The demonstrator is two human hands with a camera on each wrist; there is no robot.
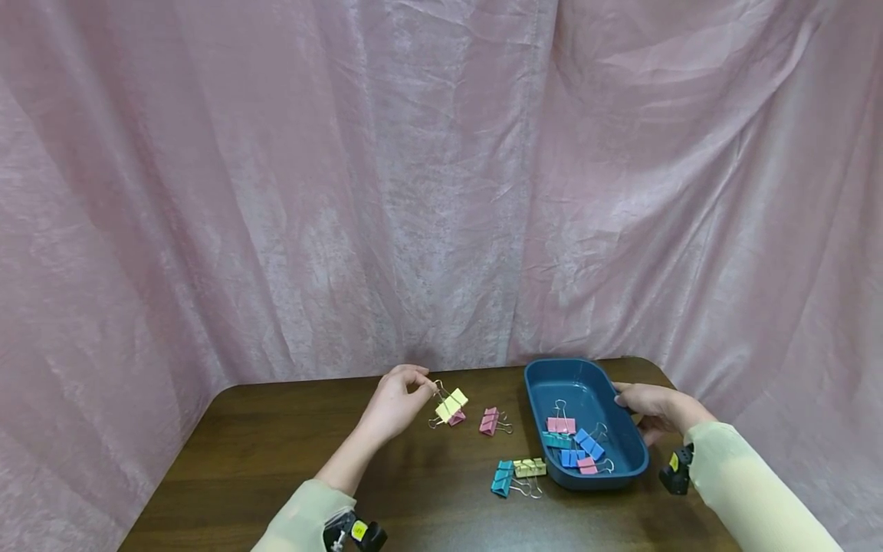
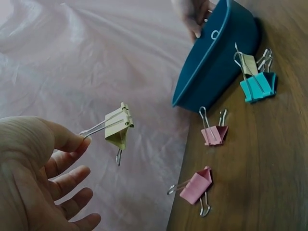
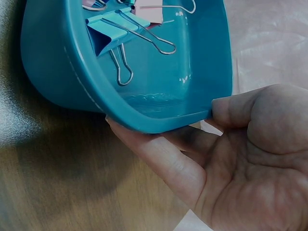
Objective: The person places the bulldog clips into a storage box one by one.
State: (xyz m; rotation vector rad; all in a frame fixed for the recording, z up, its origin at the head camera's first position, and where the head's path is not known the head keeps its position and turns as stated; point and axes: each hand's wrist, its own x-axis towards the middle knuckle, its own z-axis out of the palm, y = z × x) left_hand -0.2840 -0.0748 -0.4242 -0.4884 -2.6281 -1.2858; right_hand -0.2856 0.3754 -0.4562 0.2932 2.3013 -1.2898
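My left hand (image 1: 398, 400) pinches a wire handle of a yellow binder clip (image 2: 118, 126) between thumb and forefinger, the clip hanging in the air while the other fingers spread loosely. Below it in the head view, a pink binder clip (image 2: 196, 186) lies partly hidden on the table. A second pink binder clip (image 1: 489, 421) rests just to the right. My right hand (image 1: 658, 406) grips the right wall of a blue plastic tray (image 1: 645, 458), thumb at the rim and fingers outside. Several pink, blue and teal binder clips (image 1: 589, 444) lie in the tray's near end.
A teal binder clip (image 1: 503, 478) and another yellow binder clip (image 1: 530, 468) lie side by side at the tray's near left corner. The brown wooden table (image 1: 276, 452) ends at a pink curtain (image 1: 428, 192) behind it.
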